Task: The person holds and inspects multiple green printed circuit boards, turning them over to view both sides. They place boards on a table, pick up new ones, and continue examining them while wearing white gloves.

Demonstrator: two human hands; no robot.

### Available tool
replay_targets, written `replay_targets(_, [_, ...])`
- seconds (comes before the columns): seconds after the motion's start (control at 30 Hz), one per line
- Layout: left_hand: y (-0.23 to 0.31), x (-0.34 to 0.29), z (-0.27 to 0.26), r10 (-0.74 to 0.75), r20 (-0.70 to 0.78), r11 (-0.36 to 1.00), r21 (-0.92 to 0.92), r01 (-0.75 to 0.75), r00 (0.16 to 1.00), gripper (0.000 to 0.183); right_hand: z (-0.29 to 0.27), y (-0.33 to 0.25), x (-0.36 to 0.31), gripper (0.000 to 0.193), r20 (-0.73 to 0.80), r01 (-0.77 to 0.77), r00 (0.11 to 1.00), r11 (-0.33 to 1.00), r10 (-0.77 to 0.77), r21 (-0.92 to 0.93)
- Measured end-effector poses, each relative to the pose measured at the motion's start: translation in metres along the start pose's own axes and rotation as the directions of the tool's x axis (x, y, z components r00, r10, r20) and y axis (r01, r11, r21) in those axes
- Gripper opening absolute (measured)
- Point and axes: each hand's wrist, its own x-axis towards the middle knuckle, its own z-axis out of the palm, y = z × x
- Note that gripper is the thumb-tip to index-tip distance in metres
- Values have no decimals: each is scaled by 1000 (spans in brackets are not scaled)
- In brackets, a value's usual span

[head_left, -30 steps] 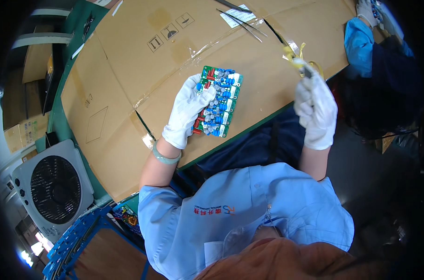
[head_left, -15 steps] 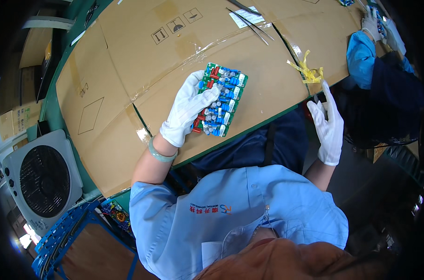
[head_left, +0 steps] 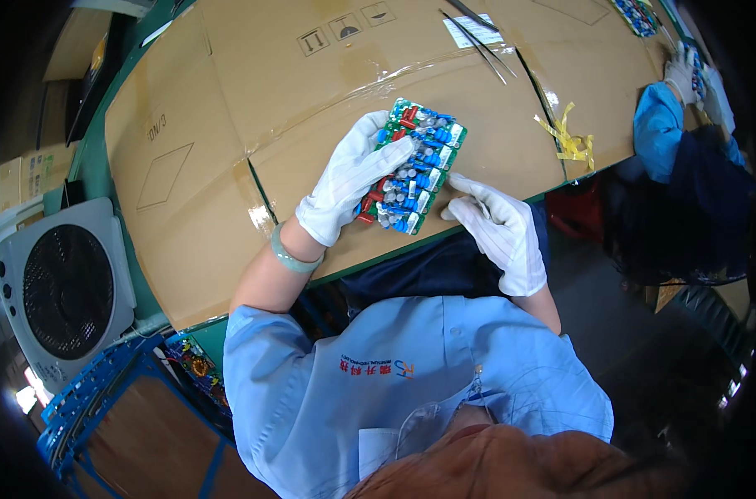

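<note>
My left hand (head_left: pixel 349 176), in a white glove, grips a green circuit board (head_left: pixel 434 176) along its left side, with the thumb lying over the parts. The board is crowded with blue, red and grey components and has white pieces along its right edge. It is held tilted above the cardboard-covered table. My right hand (head_left: pixel 498 229), gloved too, is beside the board's lower right edge. Its index finger reaches toward that edge and the thumb is apart from it. I see nothing held in it, though part of the palm side is hidden.
Flattened cardboard (head_left: pixel 220 108) covers the table. Tweezers (head_left: pixel 482 46) lie at the back over a white label, near another dark tool. Yellow tape strips (head_left: pixel 571 140) hang at the right table edge. A co-worker's gloved hand (head_left: pixel 681 75) handles a board at far right. A fan (head_left: pixel 68 287) stands left.
My right hand has moved left, from near the yellow tape to beside the board's right edge. The view has shifted slightly; my left hand still holds the board.
</note>
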Motion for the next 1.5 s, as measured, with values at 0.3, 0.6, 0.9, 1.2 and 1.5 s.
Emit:
replay_targets(0.3, [-35, -2, -60, 272, 113, 837, 462, -293, 956, 43, 28, -15, 2, 40, 41, -77, 996, 997, 76, 28])
replay_targets(0.6, [-21, -13, -65, 542, 434, 195, 769, -609, 720, 42, 39, -20, -3, 41, 45, -156, 987, 982, 152, 107])
replay_targets(0.9, [-17, -12, -63, 514, 424, 177, 798, -576, 745, 40, 38, -18, -2, 41, 48, -164, 986, 974, 158, 155])
replay_targets(1.2, [-15, -9, -53, 409, 265, 560, 683, -470, 873, 42, 31, -17, 1, 44, 56, -173, 984, 977, 167, 122])
replay_targets(1.5, [-15, -8, -33, 145, 44, 989, -38, -144, 988, 42, 30, -14, 2, 53, 31, -146, 989, 983, 143, 114])
